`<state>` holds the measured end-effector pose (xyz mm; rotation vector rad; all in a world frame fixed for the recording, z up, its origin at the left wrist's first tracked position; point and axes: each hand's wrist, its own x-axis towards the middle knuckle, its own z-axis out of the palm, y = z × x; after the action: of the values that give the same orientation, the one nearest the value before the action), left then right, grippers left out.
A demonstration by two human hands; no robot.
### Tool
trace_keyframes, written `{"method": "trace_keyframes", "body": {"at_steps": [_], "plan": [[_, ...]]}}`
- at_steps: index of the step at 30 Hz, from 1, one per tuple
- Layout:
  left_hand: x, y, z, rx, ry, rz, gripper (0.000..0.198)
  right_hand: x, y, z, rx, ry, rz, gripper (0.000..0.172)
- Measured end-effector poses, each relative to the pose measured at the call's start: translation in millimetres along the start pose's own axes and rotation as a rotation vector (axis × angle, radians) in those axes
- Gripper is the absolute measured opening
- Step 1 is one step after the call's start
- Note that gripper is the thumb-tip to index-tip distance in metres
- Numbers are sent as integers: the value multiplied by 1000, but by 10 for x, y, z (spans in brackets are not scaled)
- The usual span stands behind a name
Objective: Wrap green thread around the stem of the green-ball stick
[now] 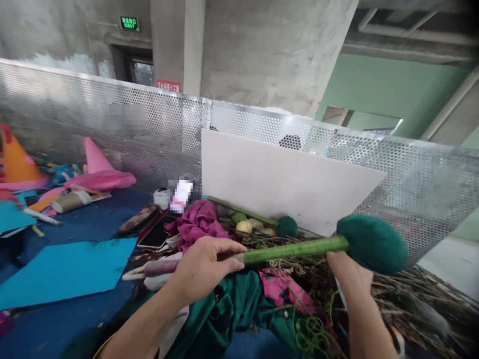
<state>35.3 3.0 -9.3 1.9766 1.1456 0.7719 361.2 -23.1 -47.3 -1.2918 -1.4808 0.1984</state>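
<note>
A mallet-like stick (294, 250) crosses in front of me, its shaft wrapped in light green. At its right end sits a rounded head covered in dark green cloth (370, 244). My left hand (200, 264) pinches the shaft's left end between thumb and fingers. Close under the head, my right hand (350, 276) grips the shaft, its fingertips partly hidden behind it. Below lie a crumpled dark green cloth (232, 304), pink fabric (286, 289) and tangled green string (314, 334). A similar stick with a smaller dark green head (287, 227) rests behind.
A white board (277, 174) leans on the perforated metal screen (149, 119). Dry stalks (407, 309) lie at right. Purple cloth (202, 224), a lit phone (181, 195) and a white jar (161, 198) stand behind my left hand. Blue sheet (67, 269) and pink cone hat (99, 164) are left.
</note>
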Motion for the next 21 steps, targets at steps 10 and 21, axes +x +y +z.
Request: {"method": "trace_keyframes", "body": {"at_steps": [10, 21], "plan": [[11, 40, 38, -337, 45, -24, 32, -457, -808, 1143, 262, -445, 27, 19], [83, -75, 194, -364, 55, -72, 31, -611, -939, 1254, 879, -95, 31, 39]]}}
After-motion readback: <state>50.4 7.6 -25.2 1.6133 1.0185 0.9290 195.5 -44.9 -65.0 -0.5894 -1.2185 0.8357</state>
